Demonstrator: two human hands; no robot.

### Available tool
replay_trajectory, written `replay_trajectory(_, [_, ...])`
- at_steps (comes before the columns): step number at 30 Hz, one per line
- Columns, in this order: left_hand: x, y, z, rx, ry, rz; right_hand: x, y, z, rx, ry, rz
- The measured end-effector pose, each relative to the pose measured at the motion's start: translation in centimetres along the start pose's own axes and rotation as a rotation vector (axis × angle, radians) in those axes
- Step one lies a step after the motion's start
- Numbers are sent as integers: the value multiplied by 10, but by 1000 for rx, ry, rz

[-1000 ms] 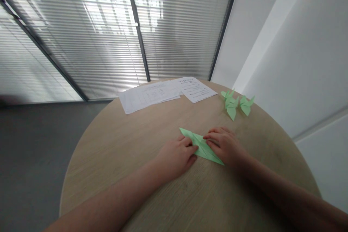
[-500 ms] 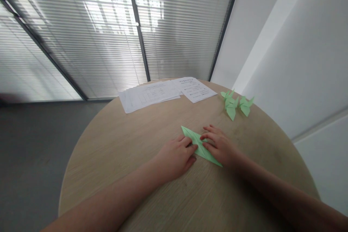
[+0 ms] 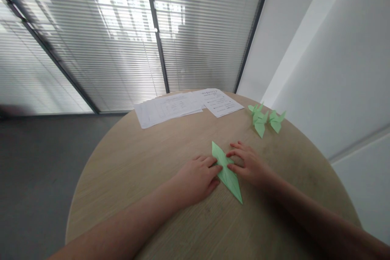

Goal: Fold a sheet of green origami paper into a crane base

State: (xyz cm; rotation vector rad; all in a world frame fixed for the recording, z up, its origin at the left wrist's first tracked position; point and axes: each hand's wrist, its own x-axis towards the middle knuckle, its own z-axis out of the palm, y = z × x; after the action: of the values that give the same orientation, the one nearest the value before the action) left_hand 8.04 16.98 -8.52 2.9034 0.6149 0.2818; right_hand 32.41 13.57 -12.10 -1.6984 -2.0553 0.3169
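Observation:
A folded piece of green paper (image 3: 232, 183) lies on the table as a long pointed diamond, one tip toward the far side and the other toward me. My left hand (image 3: 198, 178) is on its left edge, with thumb and fingers closed on the paper near the middle. From the opposite side my right hand (image 3: 248, 165) grips the right edge between thumb and index finger, its other fingers loosely bent. Fingertips cover part of the paper's middle on both sides.
Several green origami cranes (image 3: 260, 122) stand at the right rear of the round wooden table (image 3: 122, 162). Printed white sheets (image 3: 170, 108) overlap along its far edge. Behind are windows with blinds (image 3: 201, 48); a white wall (image 3: 344, 69) rises on the right.
The green paper has turned clockwise, its near tip swinging toward me and its far tip shifting right. Both hands stay at its edges with little movement.

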Motion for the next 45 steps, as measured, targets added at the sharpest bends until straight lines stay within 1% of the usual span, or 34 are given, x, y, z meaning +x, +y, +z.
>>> replay_trajectory(4, [0, 0, -1, 12, -9, -6, 1, 2, 1, 44, -1, -2])
replay_trajectory(9, [0, 2, 0, 22, -25, -10, 3, 8, 3, 158, -47, 93])
replay_trajectory(11, [0, 3, -1, 34, -25, -16, 3, 9, 4, 218, -31, 126])
replay_trajectory(12, [1, 3, -1, 42, -23, -20, 3, 8, 4, 263, -3, 134])
replay_trajectory(14, [1, 5, -3, 56, -24, -30, 1, 5, 3, 401, 98, 138])
replay_trajectory(17, [2, 6, -7, 67, -36, -40, -2, -4, -3, 718, 226, 169])
replay_trajectory(19, [2, 6, -8, 72, -41, -38, -3, -11, -9, 956, 227, 238])
replay_trajectory(22, [3, 6, -8, 82, -45, -36, -5, -19, -18, 1257, 176, 350])
replay_trajectory(24, [3, 5, -7, 84, -50, -38, -4, -21, -22, 1382, 153, 405])
replay_trajectory(27, [3, 5, -7, 81, -54, -35, -1, -18, -24, 1504, 110, 458])
replay_trajectory(34, [3, 4, -8, 69, -52, -32, 3, -7, -24, 1687, 20, 554])
replay_trajectory(38, [2, 5, -8, 53, -50, -28, 3, -11, -23, 1665, -35, 591])
replay_trajectory(41, [2, 5, -8, 54, -43, -32, 1, -17, -24, 1582, 9, 585])
replay_trajectory(45, [2, 5, -9, 52, -45, -30, -3, -24, -27, 1500, 67, 508])
